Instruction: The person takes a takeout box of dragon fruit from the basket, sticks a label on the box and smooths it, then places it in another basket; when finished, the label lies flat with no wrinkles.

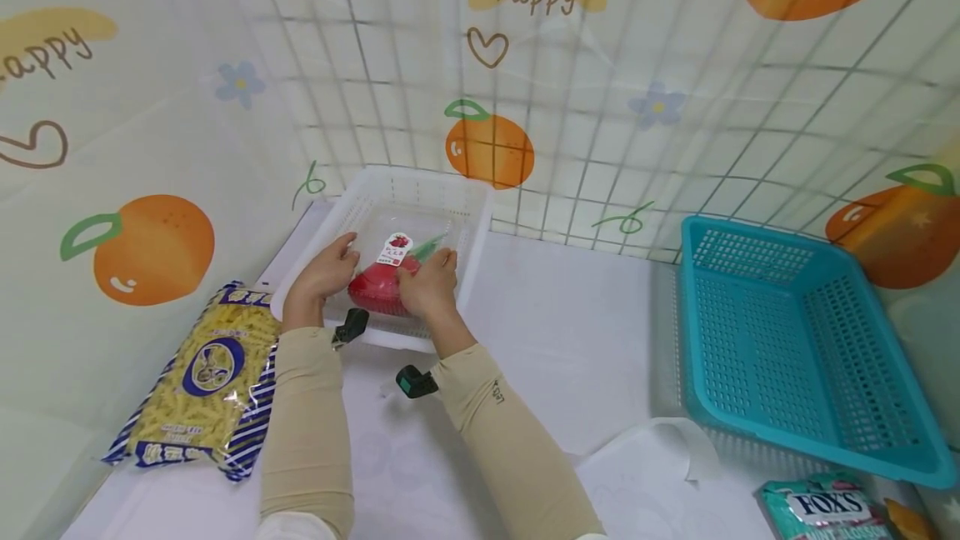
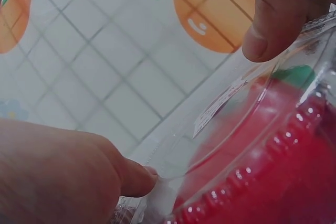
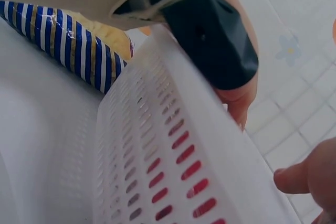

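Note:
A clear plastic box (image 1: 378, 286) with red contents, a bit of green and a white fruit label lies within a white perforated basket (image 1: 480, 227). My left hand (image 1: 321, 275) holds its left side. In the left wrist view, one of that hand's fingertips meets the box's clear rim (image 2: 173, 182). On the opposite side my right hand (image 1: 431, 286) grips the box, its thumb over the lid. Red contents show through the basket's slots (image 3: 184, 156) in the right wrist view. The fingers beneath the box are hidden.
A bag of yellow spiral pasta (image 1: 213, 373) lies left of the white basket. A larger turquoise basket (image 1: 795, 340) stands at the right, with a green FOX'S packet (image 1: 825, 511) in front of it. A grid wall behind a printed sheet (image 1: 585, 107) bounds the back.

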Motion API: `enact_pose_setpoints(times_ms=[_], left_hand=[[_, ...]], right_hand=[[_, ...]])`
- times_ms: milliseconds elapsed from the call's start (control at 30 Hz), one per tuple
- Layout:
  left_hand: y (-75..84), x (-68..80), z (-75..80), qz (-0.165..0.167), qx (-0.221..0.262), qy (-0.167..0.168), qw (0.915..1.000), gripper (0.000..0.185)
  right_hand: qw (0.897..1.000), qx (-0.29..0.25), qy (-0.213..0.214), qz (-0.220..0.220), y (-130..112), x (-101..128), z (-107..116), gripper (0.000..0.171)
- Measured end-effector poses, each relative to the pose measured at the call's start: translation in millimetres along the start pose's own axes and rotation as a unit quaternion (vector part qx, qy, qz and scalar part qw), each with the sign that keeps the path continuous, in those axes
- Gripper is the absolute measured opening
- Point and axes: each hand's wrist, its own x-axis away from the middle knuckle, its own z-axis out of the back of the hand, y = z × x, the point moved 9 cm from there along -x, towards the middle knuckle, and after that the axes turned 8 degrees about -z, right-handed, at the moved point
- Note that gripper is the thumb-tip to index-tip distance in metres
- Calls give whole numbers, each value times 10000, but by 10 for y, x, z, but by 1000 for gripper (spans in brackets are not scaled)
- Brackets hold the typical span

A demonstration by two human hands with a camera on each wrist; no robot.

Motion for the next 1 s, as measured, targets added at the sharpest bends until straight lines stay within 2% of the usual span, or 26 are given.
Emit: enact_pose_setpoints(times_ms=[533, 767, 900, 1000], left_hand=[[91, -59, -33, -103, -119, -75, 9998, 60], [169, -1, 28, -221, -372, 107, 9990, 64], [318, 136, 82, -665, -441, 372, 9961, 66], [541, 284, 59, -1270, -615, 609, 9881, 66]], right_hand=[[9998, -67, 137, 87, -3, -1, 91, 89], [9986, -297, 230, 366, -64, 60, 207, 88], [9960, -485, 258, 700, -120, 165, 395, 88], [9914, -688, 445, 1020, -124, 283, 685, 89]])
